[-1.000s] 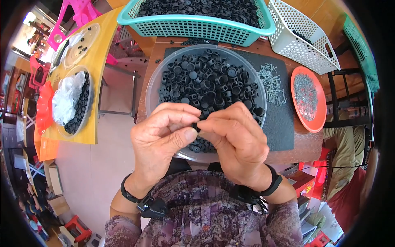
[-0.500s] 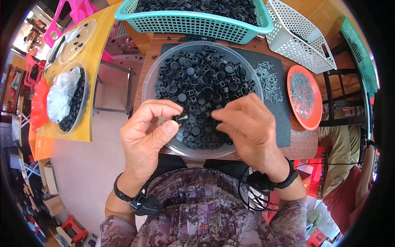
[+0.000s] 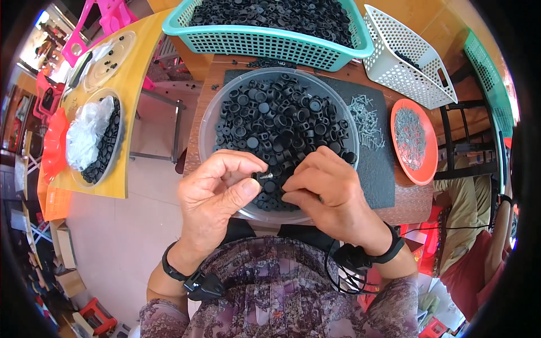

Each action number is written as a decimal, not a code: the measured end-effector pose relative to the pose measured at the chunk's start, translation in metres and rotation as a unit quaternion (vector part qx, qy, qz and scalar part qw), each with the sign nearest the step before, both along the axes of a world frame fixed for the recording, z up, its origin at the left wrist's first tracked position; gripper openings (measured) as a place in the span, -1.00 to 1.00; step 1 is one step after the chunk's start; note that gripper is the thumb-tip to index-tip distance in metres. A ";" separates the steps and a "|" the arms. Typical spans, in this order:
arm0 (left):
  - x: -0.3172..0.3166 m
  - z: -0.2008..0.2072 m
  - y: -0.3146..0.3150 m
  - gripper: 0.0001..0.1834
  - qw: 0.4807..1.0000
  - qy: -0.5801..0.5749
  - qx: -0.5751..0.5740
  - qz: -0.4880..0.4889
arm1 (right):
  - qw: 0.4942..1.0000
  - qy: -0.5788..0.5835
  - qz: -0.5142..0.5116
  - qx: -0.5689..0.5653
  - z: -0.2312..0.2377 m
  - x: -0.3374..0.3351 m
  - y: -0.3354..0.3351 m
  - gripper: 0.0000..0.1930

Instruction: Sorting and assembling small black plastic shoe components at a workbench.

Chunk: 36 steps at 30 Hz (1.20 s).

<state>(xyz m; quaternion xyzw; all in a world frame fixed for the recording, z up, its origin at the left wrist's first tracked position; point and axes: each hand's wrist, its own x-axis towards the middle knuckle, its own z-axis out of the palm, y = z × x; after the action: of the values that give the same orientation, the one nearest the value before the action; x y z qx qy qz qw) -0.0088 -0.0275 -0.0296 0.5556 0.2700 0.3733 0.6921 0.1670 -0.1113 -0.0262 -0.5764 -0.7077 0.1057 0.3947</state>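
Observation:
Thumb and forefinger of my left hand [image 3: 211,188] pinch a small black plastic part, from which a metal screw [image 3: 266,176] sticks out toward the right. Just right of the screw tip is my right hand [image 3: 332,197], its fingers curled together. A small dark spot shows between those fingers; what they hold is hidden. Both hands are over the near side of a clear round tub [image 3: 207,127], heaped with black plastic caps and ring-shaped parts [image 3: 282,115].
Loose screws [image 3: 366,124] lie on the dark mat, beside an orange-red dish [image 3: 428,169] of more screws. Behind stand a teal basket [image 3: 265,44] of black parts and a white basket [image 3: 389,62]. A yellow table [image 3: 121,183] is at left; another person's arm [image 3: 499,236] shows at right.
My left hand has moved right and slightly nearer with the black part and screw. My right hand has come down and closer to the screw, its fingers more curled.

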 end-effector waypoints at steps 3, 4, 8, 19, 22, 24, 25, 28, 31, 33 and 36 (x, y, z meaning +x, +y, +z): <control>0.006 -0.001 -0.002 -0.74 0.999 -0.010 -0.041 -0.031 | 0.988 0.133 0.028 -0.073 0.010 0.005 -0.001 -0.84; 0.008 -0.002 -0.003 -0.73 0.997 -0.022 -0.054 -0.047 | 0.973 0.197 0.019 -0.118 0.011 0.005 -0.002 -0.85; 0.011 -0.002 -0.005 -0.74 0.995 -0.028 -0.086 -0.045 | 0.873 0.406 -0.035 -0.266 0.013 -0.001 -0.002 -0.90; 0.021 0.004 -0.011 -0.76 0.986 -0.097 -0.134 -0.036 | 0.891 0.434 -0.083 -0.107 0.011 -0.016 -0.009 -0.84; 0.022 0.001 -0.012 -0.76 0.987 -0.110 -0.115 -0.035 | 0.934 0.341 -0.090 -0.055 0.004 -0.016 -0.009 -0.80; 0.022 0.000 -0.013 -0.76 0.987 -0.109 -0.116 -0.035 | 0.951 0.290 -0.100 -0.033 0.002 -0.017 -0.008 -0.77; 0.022 0.000 -0.013 -0.76 0.986 -0.113 -0.118 -0.035 | 0.953 0.286 -0.102 -0.018 0.002 -0.018 -0.008 -0.76; 0.021 0.000 -0.012 -0.76 0.984 -0.123 -0.122 -0.044 | 0.959 0.264 -0.101 0.007 0.003 -0.017 -0.008 -0.76; 0.021 -0.001 -0.012 -0.76 0.983 -0.127 -0.120 -0.052 | 0.957 0.274 -0.097 0.013 0.000 -0.014 -0.010 -0.75; 0.021 -0.001 -0.013 -0.76 0.984 -0.126 -0.117 -0.050 | 0.949 0.302 -0.096 0.009 -0.001 -0.012 -0.011 -0.75; 0.019 0.000 -0.013 -0.76 0.992 -0.090 -0.088 -0.024 | 0.913 0.400 -0.080 -0.025 -0.001 -0.009 -0.012 -0.73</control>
<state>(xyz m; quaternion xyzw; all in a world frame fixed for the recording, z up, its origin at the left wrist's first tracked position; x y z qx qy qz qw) 0.0104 -0.0404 -0.0297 0.4632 0.2249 0.3800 0.7684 0.1578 -0.1229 -0.0272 -0.5500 -0.4396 0.3132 0.6373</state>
